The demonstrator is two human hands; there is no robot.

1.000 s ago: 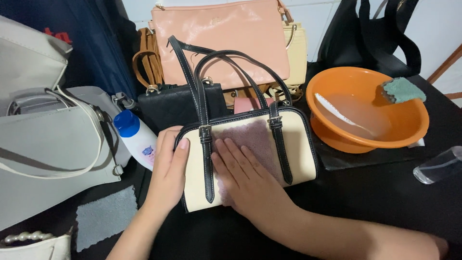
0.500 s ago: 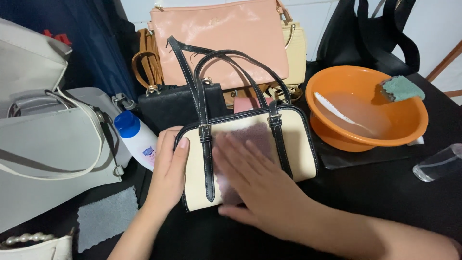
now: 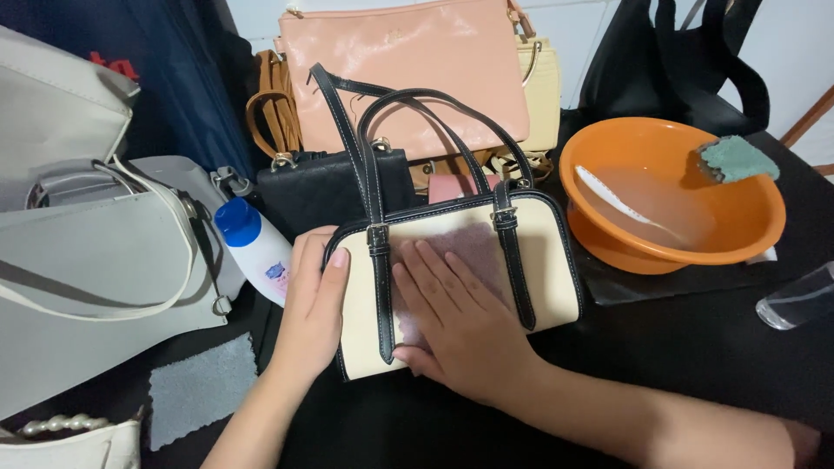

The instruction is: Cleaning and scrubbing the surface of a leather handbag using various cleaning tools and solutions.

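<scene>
- Cream leather handbag with black straps and handles (image 3: 543, 260) lies flat on the dark table (image 3: 712, 347), left of the orange plastic basin (image 3: 669, 200).
- Left hand (image 3: 314, 300) braces the bag's left end, fingers loosely curled around its edge.
- Right hand (image 3: 452, 317) lies spread flat, pressing a thin pinkish-grey cloth (image 3: 478, 247) onto the bag's front panel between the straps.
- Judging by this, wiping covers the middle panel; the outer panels appear not yet reached.
- White bottle with blue cap (image 3: 256, 247) lies just left of the bag.
</scene>
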